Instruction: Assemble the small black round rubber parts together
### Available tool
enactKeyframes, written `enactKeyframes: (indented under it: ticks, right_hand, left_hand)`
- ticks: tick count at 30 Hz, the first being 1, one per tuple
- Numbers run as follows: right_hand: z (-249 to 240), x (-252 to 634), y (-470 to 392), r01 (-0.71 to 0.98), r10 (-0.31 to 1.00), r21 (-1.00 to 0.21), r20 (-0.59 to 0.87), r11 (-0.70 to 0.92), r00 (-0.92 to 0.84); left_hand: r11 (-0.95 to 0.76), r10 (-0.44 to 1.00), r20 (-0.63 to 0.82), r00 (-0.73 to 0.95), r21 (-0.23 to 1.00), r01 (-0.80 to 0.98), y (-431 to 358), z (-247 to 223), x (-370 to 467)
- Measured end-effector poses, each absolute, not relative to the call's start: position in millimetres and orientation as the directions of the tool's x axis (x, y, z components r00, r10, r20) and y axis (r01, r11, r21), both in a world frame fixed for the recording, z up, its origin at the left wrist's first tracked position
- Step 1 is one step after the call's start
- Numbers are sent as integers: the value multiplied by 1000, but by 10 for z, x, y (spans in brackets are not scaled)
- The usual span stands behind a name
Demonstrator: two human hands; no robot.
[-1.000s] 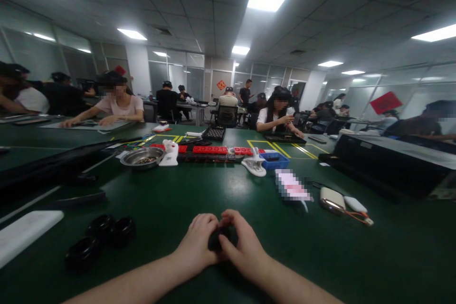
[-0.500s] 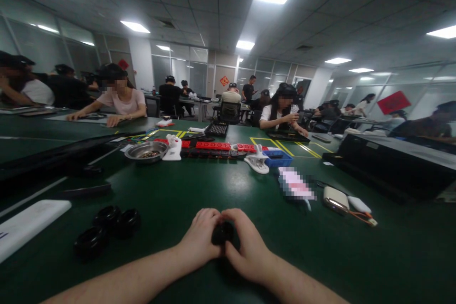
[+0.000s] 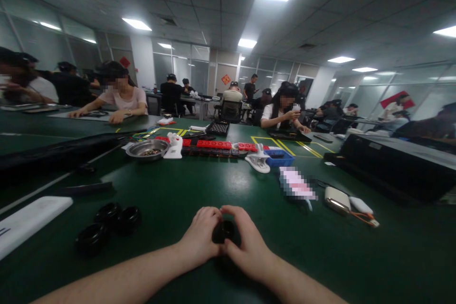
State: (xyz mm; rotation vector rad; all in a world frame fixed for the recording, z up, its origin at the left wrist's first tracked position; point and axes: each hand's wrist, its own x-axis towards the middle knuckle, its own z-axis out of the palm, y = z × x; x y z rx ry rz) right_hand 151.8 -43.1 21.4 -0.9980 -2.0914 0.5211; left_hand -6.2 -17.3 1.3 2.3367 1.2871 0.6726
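Note:
Near the front middle of the green table (image 3: pixel 171 199), my left hand (image 3: pixel 203 232) and my right hand (image 3: pixel 247 242) curl around a black round part (image 3: pixel 226 231) from both sides. The fingertips of both hands nearly meet at its far side, and the fingers hide much of it. Its underside is dark and hard to make out. To the left, three glossy black ring-shaped parts lie close together: one nearest me (image 3: pixel 91 238), one behind it (image 3: pixel 107 213) and one on the right (image 3: pixel 128 219).
A metal bowl (image 3: pixel 147 150) of small pieces, white clamps (image 3: pixel 258 158), red strips (image 3: pixel 213 145) and a blue tray (image 3: pixel 278 157) stand across the middle. A power bank (image 3: pixel 337 199) lies right, a white box (image 3: pixel 33 223) left. Other people sit beyond.
Both hands stay almost in place around the black round part. The whole view has shifted very slightly. A person across the table has raised a hand holding something white.

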Motion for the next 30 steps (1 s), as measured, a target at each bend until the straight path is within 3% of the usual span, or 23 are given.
enactKeyframes:
  ticks: [5, 12, 18, 24, 30]
  right_hand:
    - [168, 1483, -392, 605, 852, -609, 449, 513, -271]
    - [231, 1505, -457, 471, 728, -555, 525, 686, -441]
    - [214, 1478, -414, 699, 819, -464, 475, 545, -323]
    - [247, 1511, -453, 545, 700, -444, 524, 711, -486]
    - [221, 1485, -438, 679, 794, -459, 516, 573, -321]
  left_hand:
    - [-509, 854, 221, 470, 543, 668, -188, 51, -61]
    - [-514, 853, 232, 469, 535, 671, -176, 36, -61]
    - [-506, 858, 229, 461, 531, 679, -183, 34, -60]
    - [-509, 855, 224, 467, 527, 681, -189, 44, -48]
    - [-510, 856, 226, 466, 525, 681, -189, 69, -46]
